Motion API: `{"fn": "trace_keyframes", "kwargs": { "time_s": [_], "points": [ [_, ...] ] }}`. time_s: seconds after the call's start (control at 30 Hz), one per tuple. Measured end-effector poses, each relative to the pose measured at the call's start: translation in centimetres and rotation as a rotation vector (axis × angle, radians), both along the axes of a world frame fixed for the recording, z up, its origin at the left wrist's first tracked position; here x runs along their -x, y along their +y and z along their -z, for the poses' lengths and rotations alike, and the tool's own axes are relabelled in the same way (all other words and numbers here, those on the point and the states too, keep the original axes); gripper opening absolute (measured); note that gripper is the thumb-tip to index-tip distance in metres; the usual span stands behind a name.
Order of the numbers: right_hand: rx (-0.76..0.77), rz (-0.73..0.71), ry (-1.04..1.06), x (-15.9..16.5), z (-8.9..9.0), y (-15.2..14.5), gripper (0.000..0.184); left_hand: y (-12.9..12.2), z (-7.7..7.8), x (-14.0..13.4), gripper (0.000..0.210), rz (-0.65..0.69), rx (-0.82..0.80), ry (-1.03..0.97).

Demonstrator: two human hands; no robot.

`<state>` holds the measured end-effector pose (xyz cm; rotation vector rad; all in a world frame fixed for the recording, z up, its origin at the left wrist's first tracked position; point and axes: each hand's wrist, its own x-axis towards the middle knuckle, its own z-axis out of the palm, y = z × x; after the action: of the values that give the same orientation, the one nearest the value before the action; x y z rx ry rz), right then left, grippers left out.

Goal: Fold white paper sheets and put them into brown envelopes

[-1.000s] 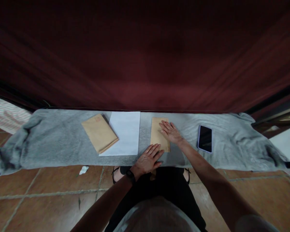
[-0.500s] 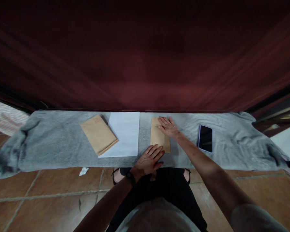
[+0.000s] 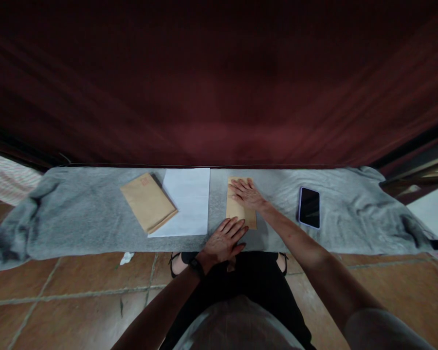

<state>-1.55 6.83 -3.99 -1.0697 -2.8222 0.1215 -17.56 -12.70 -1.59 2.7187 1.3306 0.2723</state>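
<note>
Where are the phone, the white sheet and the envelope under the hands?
phone (image 3: 309, 207): head view, middle of its dark screen.
white sheet (image 3: 188, 204): head view, bare middle of the paper.
envelope (image 3: 236, 212): head view, uncovered brown strip between the right hand (image 3: 245, 194) and the left hand (image 3: 224, 239).

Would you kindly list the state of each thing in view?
Brown envelope: flat, under both hands.
Right hand: flat, open.
Left hand: flat, open, on its near edge.
Envelope stack: untouched, overlapping white paper.
Phone: screen dark.
</note>
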Motion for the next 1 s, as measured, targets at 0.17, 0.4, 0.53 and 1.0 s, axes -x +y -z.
{"fn": "trace_keyframes", "kwargs": {
  "time_s": [0.17,0.4,0.53,1.0],
  "points": [
    [0.026,-0.011,-0.016,0.0,-0.3,-1.5,0.052,0.0,0.0,-0.1,0.056,-0.007,-0.004,-0.016],
    [0.051,-0.063,0.000,-0.7,-0.1,-4.2,0.054,-0.2,0.4,0.0,0.056,-0.005,-0.008,-0.012],
    [0.066,-0.112,0.023,-1.5,-0.3,-6.0,0.054,-0.2,0.5,-0.1,0.056,-0.010,-0.013,-0.027],
    [0.056,-0.089,0.133,-4.1,-0.4,-12.9,0.058,-1.1,1.7,-0.3,0.043,-0.039,-0.085,-0.078]
  ]
}}
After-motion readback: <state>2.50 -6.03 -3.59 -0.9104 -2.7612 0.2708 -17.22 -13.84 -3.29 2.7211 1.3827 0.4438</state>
